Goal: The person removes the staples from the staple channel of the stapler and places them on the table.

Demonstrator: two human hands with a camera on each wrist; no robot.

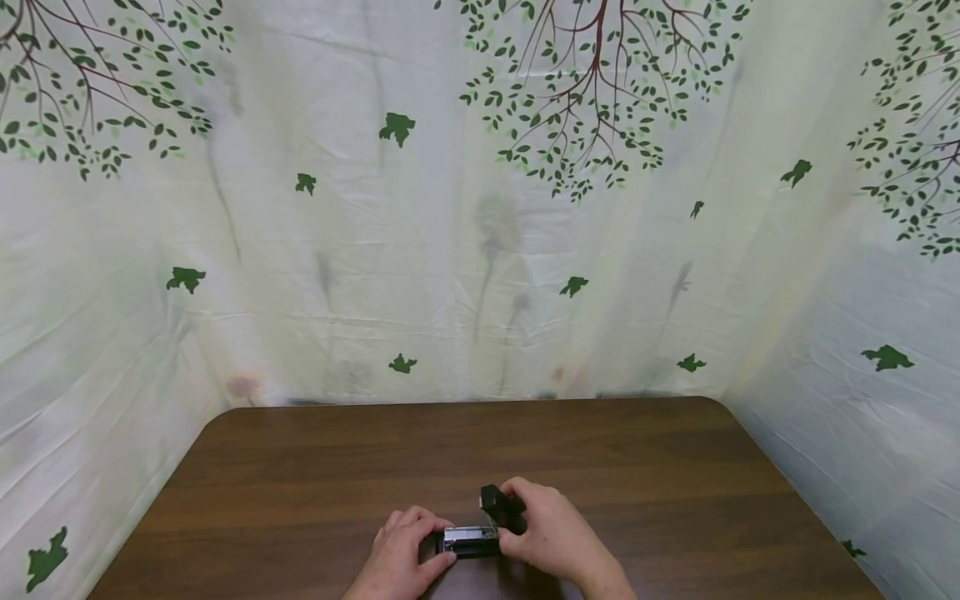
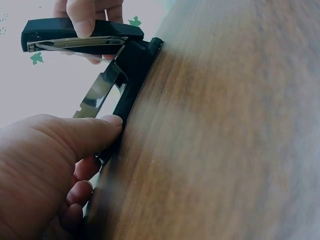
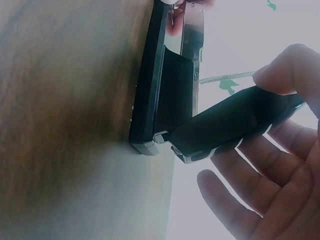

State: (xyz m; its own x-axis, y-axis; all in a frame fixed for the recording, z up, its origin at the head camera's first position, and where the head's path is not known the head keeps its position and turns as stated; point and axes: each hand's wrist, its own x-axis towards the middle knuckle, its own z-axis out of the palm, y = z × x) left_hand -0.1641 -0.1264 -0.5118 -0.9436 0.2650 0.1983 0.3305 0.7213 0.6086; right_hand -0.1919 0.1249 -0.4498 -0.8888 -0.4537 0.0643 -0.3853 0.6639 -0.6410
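Observation:
A black stapler [image 1: 471, 547] stands on the table near its front edge, its top cover swung up on the hinge. My left hand [image 1: 405, 550] grips the front end of the base [image 2: 135, 75], thumb on the near side and fingers curled behind. Over at the hinge end, my right hand [image 1: 551, 533] holds the raised top cover [image 3: 225, 120] between thumb and fingers. Between base and cover shows the silver staple channel [image 2: 97, 95]. A thin coil spring [image 3: 227, 78] stretches from the channel to the cover. The channel's front end is partly hidden by the left hand.
The brown wooden table [image 1: 315, 467] has rounded far corners. White cloth [image 1: 465, 250] printed with branches and green leaves hangs behind it and along both sides.

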